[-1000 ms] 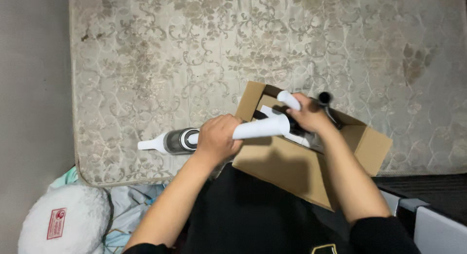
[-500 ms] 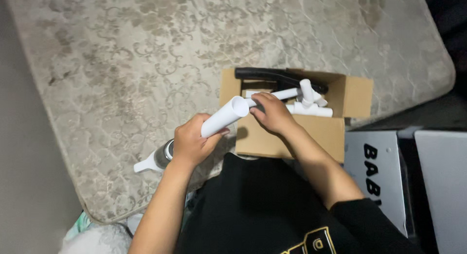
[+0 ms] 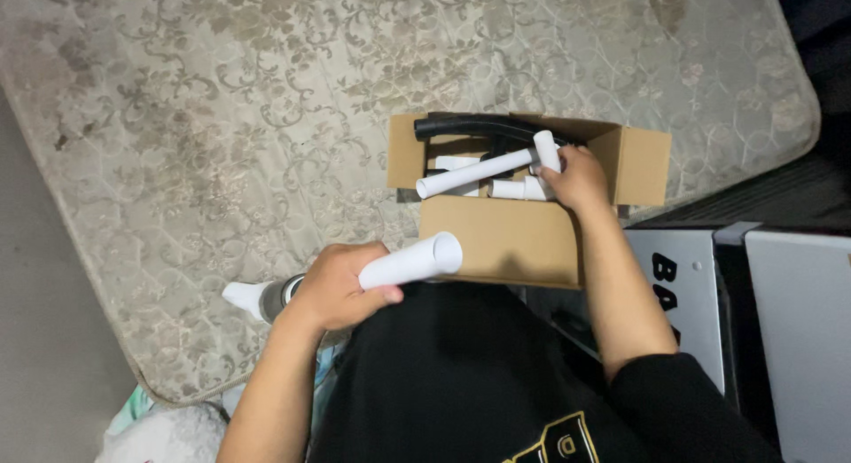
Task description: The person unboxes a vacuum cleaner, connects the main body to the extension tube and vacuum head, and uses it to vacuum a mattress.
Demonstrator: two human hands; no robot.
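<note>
Left hand [image 3: 332,287]: curling shut around a white tube [image 3: 412,260], holding it level over the lap, open end pointing at the box [image 3: 496,237]. A handheld vacuum [image 3: 266,296] is lying on the mattress [image 3: 222,117] just behind this hand.

Right hand [image 3: 578,179]: reaching into the open cardboard box, fingers closing on a white T-shaped pipe [image 3: 483,168] resting inside. A black hose [image 3: 479,126] is lying along the box's far wall. The box is sitting at the mattress edge.
</note>
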